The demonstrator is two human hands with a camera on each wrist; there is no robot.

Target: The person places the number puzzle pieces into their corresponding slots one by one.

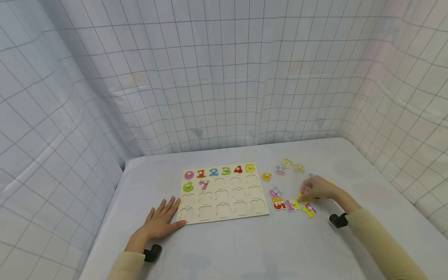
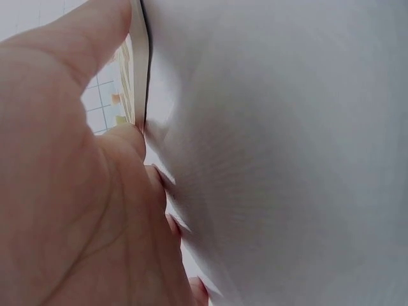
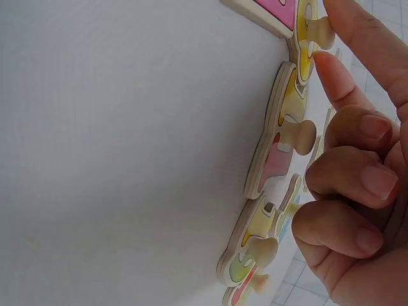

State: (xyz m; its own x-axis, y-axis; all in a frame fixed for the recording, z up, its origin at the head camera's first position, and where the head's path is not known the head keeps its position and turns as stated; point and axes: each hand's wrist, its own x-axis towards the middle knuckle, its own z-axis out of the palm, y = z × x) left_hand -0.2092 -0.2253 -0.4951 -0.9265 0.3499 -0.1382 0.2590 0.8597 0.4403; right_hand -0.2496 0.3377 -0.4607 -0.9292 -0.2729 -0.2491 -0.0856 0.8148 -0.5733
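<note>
My left hand (image 1: pixel 157 223) lies with fingers spread at the lower left corner of a pale wooden number board (image 1: pixel 229 216). In the left wrist view the thumb is at the board's edge (image 2: pixel 138 83). Colourful numbers 0 to 7 sit in its upper recesses; the other recesses are bare. To the right of the board, my right hand (image 1: pixel 318 187) pinches the knob of a yellow number puzzle piece (image 3: pixel 305 60) between thumb and forefinger. The other fingers (image 3: pixel 338 178) are curled into the palm. Its exact number is hidden.
Beside the right hand lie several knobbed number pieces, among them a red-and-orange 15 (image 1: pixel 279 205) and a pink-and-yellow 14 (image 1: pixel 291 205). A yellow-orange 6-shaped piece (image 1: pixel 266 177) is near the board's right edge. White gridded cloth (image 1: pixel 224 77) walls the table in at the back and sides.
</note>
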